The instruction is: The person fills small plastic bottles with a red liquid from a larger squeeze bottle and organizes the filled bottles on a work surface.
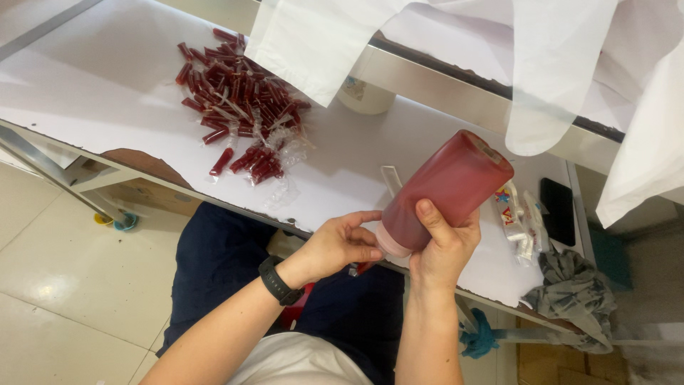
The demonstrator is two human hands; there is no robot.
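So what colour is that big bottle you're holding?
The bottle is dark red with a pale pinkish cap end, seen best in the head view.

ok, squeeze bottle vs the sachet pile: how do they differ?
The squeeze bottle is one big container; the sachet pile is many small sealed tubes. The bottle is held tilted, nozzle down, in the right hand, with the left hand at its tip; the pile lies untouched on the white table. Both hold red sauce.

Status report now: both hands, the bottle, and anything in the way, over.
Right hand gripping red squeeze bottle, tipped nozzle-down. Left hand at its nozzle, pinching a small red item. Pile of filled red sachets on white table, apart. Nothing in the way.
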